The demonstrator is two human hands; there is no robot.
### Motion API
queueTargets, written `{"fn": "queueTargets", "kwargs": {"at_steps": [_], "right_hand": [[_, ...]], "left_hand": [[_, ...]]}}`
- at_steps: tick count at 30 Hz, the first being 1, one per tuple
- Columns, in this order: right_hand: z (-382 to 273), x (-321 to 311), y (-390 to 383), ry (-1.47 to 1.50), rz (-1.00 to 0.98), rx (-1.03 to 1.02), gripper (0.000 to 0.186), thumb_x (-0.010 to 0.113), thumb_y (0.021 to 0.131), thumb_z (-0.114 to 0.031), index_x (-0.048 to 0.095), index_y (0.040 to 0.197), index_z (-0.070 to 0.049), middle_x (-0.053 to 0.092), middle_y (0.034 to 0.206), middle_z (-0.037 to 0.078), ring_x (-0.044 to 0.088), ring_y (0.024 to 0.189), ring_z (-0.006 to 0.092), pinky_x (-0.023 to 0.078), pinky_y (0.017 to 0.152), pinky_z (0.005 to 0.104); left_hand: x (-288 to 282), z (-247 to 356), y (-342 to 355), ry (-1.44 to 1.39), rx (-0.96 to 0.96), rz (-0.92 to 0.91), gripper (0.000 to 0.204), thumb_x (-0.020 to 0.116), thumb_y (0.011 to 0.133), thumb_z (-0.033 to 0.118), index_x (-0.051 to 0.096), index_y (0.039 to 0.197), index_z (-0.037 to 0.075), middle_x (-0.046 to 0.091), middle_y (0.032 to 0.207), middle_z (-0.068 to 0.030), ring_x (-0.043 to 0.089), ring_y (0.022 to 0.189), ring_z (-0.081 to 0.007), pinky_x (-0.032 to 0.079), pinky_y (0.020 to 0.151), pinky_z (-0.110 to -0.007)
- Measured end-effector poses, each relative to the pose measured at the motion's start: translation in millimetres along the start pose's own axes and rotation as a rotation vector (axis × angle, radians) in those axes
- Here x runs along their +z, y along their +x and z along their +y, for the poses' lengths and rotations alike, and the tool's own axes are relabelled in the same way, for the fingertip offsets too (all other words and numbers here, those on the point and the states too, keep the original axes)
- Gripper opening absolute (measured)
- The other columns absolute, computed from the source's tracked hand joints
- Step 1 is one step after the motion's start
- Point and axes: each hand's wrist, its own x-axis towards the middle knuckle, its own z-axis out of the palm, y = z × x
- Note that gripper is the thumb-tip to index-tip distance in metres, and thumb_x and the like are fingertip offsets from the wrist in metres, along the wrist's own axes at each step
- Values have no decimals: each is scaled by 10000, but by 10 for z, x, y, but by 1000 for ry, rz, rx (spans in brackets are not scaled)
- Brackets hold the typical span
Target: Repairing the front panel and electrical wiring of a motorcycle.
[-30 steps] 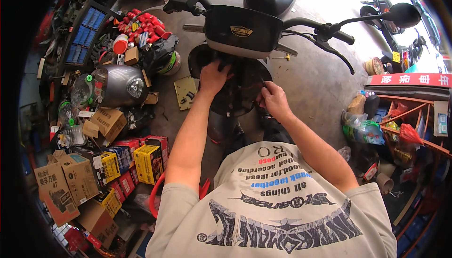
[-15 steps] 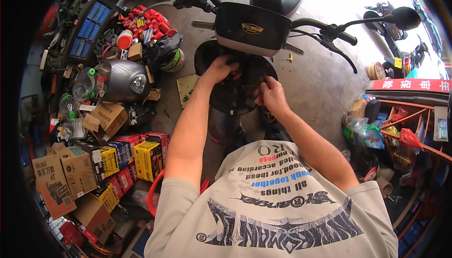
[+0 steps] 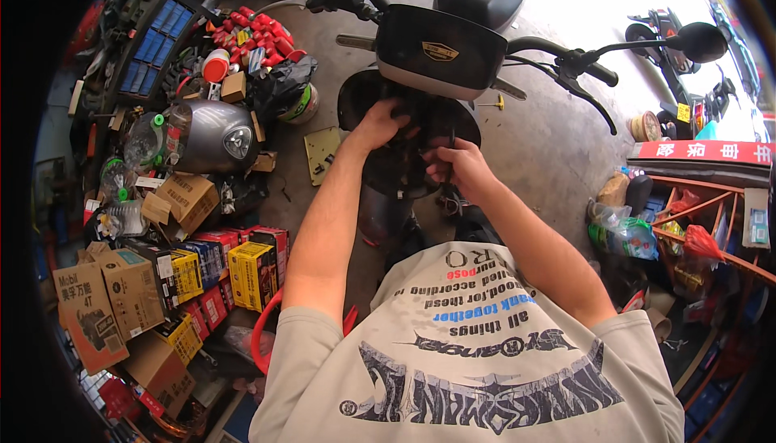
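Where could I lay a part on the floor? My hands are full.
Bare concrete lies between the scooter's front cover and the orange rack. A narrow strip runs beside the green plate. Left of it, the boxes and grey headlight shell crowd the floor.

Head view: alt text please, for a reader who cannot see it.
A person leans over a scooter's black front panel, left hand and right hand both on it, below the handlebar. Cardboard boxes and a grey headlight housing lie at left.
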Motion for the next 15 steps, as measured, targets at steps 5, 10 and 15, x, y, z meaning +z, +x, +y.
{"fn": "queueTargets", "kwargs": {"at_steps": [5, 10, 15], "right_hand": [[43, 247, 197, 135, -115, 28, 386, 441, 825, 27, 490, 1203, -33, 578, 1100, 102, 634, 803, 207, 514, 654, 324], [203, 437, 407, 228, 84, -96, 410, 452, 826, 45, 498, 1224, -45, 590, 1031, 65, 614, 822, 198, 464, 639, 323], [210, 431, 568, 174, 117, -36, 262, 495, 887, -64, 525, 1147, -53, 592, 991, 60, 606, 778, 187, 446, 609, 311]], "left_hand": [[-35, -93, -56, -70, -60, -88, 377, 637, 778, 130, 607, 1118, -31, 649, 1071, -184, 601, 1041, -262, 448, 899, -338], [-25, -155, -99, -54, 9, 1, 368, 629, 773, 116, 617, 1114, -21, 654, 1063, -175, 605, 1028, -241, 446, 906, -327], [19, -146, -154, -113, -12, 23, 349, 623, 775, 93, 621, 1108, -11, 660, 1057, -157, 612, 1011, -225, 451, 896, -321]]}}
